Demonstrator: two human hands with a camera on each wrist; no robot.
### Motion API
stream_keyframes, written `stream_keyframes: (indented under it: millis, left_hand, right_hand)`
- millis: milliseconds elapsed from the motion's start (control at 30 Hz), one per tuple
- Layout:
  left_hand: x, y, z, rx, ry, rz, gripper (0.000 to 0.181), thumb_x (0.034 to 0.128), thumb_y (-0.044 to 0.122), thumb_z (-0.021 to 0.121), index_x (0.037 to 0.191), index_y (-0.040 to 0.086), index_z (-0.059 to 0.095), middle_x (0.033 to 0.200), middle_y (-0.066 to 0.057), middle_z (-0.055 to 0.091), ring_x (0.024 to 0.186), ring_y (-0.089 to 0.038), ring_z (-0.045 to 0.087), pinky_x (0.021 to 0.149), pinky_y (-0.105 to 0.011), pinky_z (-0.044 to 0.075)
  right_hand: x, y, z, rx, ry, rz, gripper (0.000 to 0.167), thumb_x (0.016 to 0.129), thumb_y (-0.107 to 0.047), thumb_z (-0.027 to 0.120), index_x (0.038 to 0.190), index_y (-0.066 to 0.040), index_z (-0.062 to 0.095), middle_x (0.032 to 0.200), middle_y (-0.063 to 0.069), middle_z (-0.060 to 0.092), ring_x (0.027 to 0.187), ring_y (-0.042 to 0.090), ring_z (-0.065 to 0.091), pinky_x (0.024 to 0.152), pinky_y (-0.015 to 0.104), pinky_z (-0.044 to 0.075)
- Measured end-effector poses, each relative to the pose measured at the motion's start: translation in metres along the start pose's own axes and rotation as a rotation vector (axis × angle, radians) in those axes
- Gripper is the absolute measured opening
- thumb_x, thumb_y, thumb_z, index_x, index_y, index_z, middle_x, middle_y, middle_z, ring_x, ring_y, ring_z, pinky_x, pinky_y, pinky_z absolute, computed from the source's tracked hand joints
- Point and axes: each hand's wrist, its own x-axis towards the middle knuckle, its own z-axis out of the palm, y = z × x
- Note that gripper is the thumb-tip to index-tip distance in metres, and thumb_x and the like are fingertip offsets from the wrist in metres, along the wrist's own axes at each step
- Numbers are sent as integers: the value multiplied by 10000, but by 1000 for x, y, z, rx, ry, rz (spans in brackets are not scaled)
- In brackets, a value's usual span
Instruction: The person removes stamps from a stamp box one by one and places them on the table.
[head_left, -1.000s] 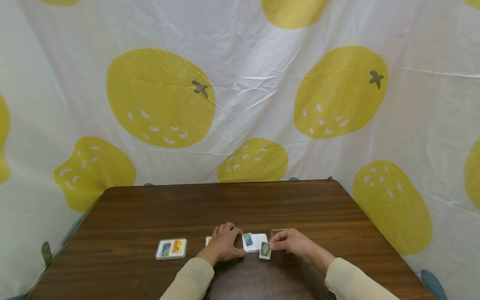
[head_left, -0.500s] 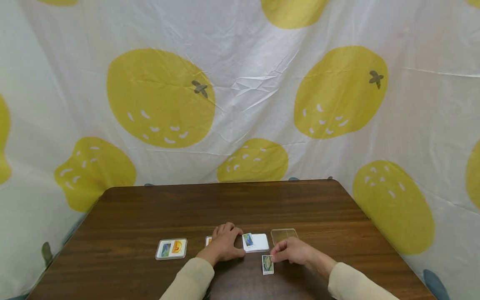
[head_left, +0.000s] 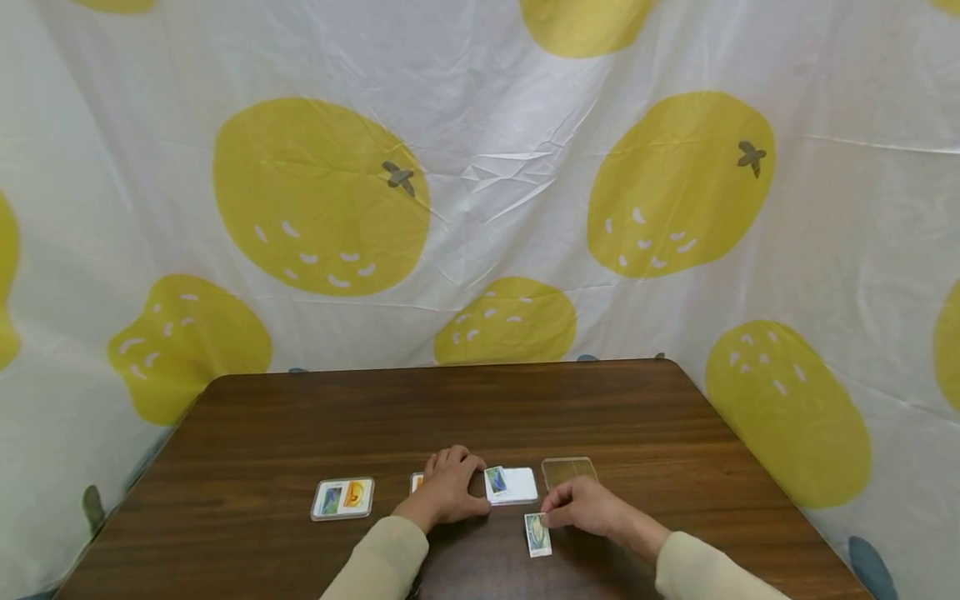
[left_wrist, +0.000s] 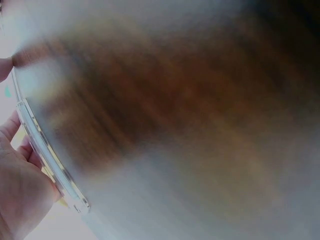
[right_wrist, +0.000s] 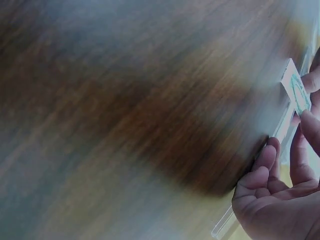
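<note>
My right hand (head_left: 585, 504) pinches a small stamp-like picture card (head_left: 538, 535) between thumb and fingertips. The card has a white border and a greenish picture; it tilts in the right wrist view. A flat white case (head_left: 521, 485) lies to its far left, bearing another small card (head_left: 496, 480) with a blue-green picture. My left hand (head_left: 446, 492) holds the white case at its left side, thumb at the near corner, index finger at the far one. Under that hand, a second case (head_left: 417, 481) is mostly hidden; a clear layered edge (left_wrist: 55, 155) shows in the left wrist view.
A clear lid (head_left: 567, 469) lies behind my right hand. On the left, a clear case (head_left: 342, 498) holds a blue-green picture and an orange one. The brown wooden table (head_left: 442, 408) ends at a fruit-printed cloth (head_left: 480, 208).
My right hand has drawn the small picture card off the white case, toward me and slightly right, then tilted it. The clear lid has come into fuller view. The left hand stays put.
</note>
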Motion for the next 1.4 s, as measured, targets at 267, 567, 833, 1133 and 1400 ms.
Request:
stream_keyframes:
  millis: [267, 567, 833, 1133, 1400]
  left_hand:
    - [0, 0, 0, 2, 0, -3, 521, 774, 347, 770, 1217, 127, 607, 1252, -93, 469, 1266, -361, 385, 1103, -598, 193]
    - [0, -1, 1, 3, -4, -8, 525, 772, 358, 763, 1220, 138, 605, 1264, -81, 467, 1280, -348, 377, 1115, -589, 180]
    - [1, -2, 1, -6, -3, -8, 514, 776, 343, 763, 1218, 130, 607, 1259, -91, 471, 1274, -357, 380, 1112, -602, 178]
    - [-1, 1, 0, 1, -2, -11, 520, 764, 339, 773, 1212, 132, 609, 1254, -88, 473, 1269, -353, 384, 1108, -601, 185]
    - [3, -5, 6, -3, 9, -17, 521, 771, 366, 755, 1213, 134, 608, 1252, -90, 470, 1274, -359, 377, 1114, -599, 176]
  right_hand:
    - [-1, 1, 7, -67, 87, -15, 82, 795, -56, 772, 799, -16, 700, 703, -37, 597, 653, 129, 503, 565, 252, 396]
    - [0, 2, 14, -155, 188, 9, 86, 788, -78, 789, 799, -55, 707, 720, -33, 619, 656, 134, 509, 564, 275, 412]
    - [1, -1, 12, -146, 220, 4, 113, 800, -96, 796, 862, -50, 714, 821, -11, 662, 765, 141, 554, 673, 311, 448]
    - [6, -5, 10, -117, 208, -55, 197, 807, -132, 798, 950, -17, 725, 872, 3, 688, 835, 157, 596, 741, 309, 468]
    - [19, -11, 7, -112, 213, -113, 218, 826, -131, 785, 991, -2, 726, 877, 29, 682, 800, 164, 590, 683, 258, 467]
